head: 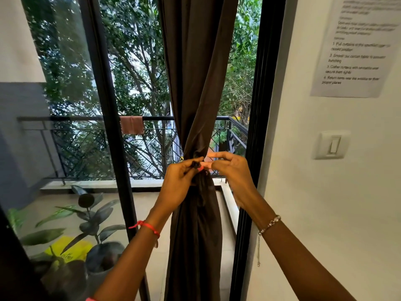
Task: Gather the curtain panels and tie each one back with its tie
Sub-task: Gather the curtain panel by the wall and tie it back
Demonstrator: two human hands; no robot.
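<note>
**Tie closing on the gathered panel**

Your left hand (182, 181) pinches the dark thin fabric tie (196, 164) at the waist of the dark brown gathered curtain panel (195, 83), probably to keep the bundle tight. Your right hand (230, 170) is just beside it, index finger straight (whether it grips the tie, I cannot tell).

head-worn wide-angle view, facing forward, close to curtain (195, 83), window (134, 72)

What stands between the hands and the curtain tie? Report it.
Nothing visible does. The left hand pinches the dark tie at the waist of the gathered curtain panel. The right hand reaches it from the other side with nothing in between. Whether its fingers grip the tie is unclear.
</note>
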